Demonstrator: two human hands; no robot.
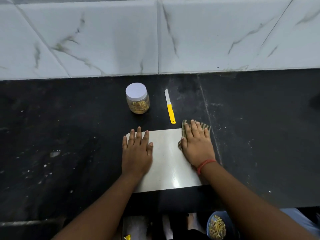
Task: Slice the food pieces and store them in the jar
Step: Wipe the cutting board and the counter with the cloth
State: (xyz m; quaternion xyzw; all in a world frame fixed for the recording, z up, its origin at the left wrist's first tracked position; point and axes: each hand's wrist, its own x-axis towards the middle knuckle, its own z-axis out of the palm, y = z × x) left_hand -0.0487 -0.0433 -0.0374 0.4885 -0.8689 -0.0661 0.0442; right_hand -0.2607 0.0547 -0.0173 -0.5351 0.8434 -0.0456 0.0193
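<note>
A pale cutting board (pixel 166 160) lies on the black counter with no food on it. My left hand (pixel 136 153) rests flat on the board's left part, fingers spread. My right hand (pixel 196 144) presses flat on a striped green cloth (pixel 206 126) at the board's far right corner. Behind the board stands a clear jar (pixel 138 101) with a white lid on, holding yellowish sliced food pieces. To its right a knife (pixel 169 105) with a yellow handle lies on the counter, blade pointing away.
The black counter (pixel 69 144) carries white specks and smears. A marble-patterned tiled wall (pixel 155 40) rises behind it. Below the counter's front edge, a blue bowl (pixel 217 226) holds more yellowish pieces, and a small yellow scrap (pixel 127 237) lies on the floor.
</note>
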